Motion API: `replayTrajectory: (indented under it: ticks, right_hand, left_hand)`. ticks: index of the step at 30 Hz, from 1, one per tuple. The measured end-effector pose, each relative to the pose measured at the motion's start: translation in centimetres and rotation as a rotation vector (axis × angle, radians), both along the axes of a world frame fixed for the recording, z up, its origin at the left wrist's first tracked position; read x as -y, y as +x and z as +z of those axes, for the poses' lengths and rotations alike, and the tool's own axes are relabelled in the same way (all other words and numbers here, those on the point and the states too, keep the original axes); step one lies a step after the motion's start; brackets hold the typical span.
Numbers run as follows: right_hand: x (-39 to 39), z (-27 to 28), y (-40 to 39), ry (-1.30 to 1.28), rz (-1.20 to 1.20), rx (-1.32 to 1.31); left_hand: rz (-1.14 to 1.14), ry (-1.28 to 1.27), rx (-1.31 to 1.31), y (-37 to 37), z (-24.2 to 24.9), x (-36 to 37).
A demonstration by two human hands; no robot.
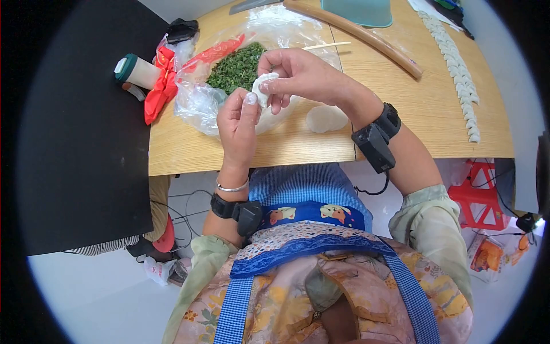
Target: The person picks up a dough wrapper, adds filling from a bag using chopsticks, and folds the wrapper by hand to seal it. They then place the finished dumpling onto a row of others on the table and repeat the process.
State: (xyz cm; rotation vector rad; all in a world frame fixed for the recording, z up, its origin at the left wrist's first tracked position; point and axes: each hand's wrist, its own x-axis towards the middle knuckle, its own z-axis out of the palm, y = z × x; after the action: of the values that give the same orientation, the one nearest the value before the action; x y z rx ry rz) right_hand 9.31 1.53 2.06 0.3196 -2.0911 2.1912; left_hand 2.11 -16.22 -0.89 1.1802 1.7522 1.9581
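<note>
Between my two hands is a white dumpling (264,87), its dough pinched by the fingers of both. My left hand (238,121) grips its lower left side, thumb up against the edge. From the upper right, my right hand (301,74) presses it with thumb and fingers. Just behind lies chopped green filling (236,67) in a clear plastic bag (197,106). A light stick (327,45) reaches out to the right from behind my right hand. Below that hand, round dough wrappers (326,118) rest on the table. How much filling the dumpling holds is hidden.
A long rolling pin (355,35) lies diagonally at the back. Rows of finished dumplings (455,66) line the right side of the wooden table (412,120). A teal container (358,11) and a knife blade (252,6) are at the far edge. A green-lidded jar (137,71) stands left.
</note>
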Motion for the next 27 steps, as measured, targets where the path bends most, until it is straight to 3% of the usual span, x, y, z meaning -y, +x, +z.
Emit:
replayTrajectory:
  ticks: [13,15,21,23,24,26,27]
  right_hand:
    - [0.0,0.2,0.1,0.031,-0.066,0.000]
    - [0.0,0.1,0.1,0.011,-0.071,-0.004]
    - [0.2,-0.2,-0.1,0.057,-0.068,-0.004]
    - [0.5,-1.0,-0.5,0.122,-0.117,-0.242]
    - [0.6,-0.8,-0.5,0.122,-0.115,-0.242]
    - [0.6,-0.5,-0.3,0.525,-0.299,-0.379]
    - [0.7,-0.4,-0.2,0.525,-0.298,-0.379]
  left_hand:
    - [0.005,0.025,0.064,-0.2,0.0,0.0]
    - [0.037,-0.053,-0.079,-0.1,0.1,0.0]
    - [0.065,-0.074,-0.155,-0.4,0.2,0.0]
    - [0.071,-0.082,-0.173,-0.7,0.2,0.1]
    - [0.076,-0.090,-0.190,-0.9,0.2,0.1]
    - [0.069,-0.086,-0.181,-1.1,0.3,0.4]
    - [0.060,-0.084,-0.173,-1.1,0.3,0.5]
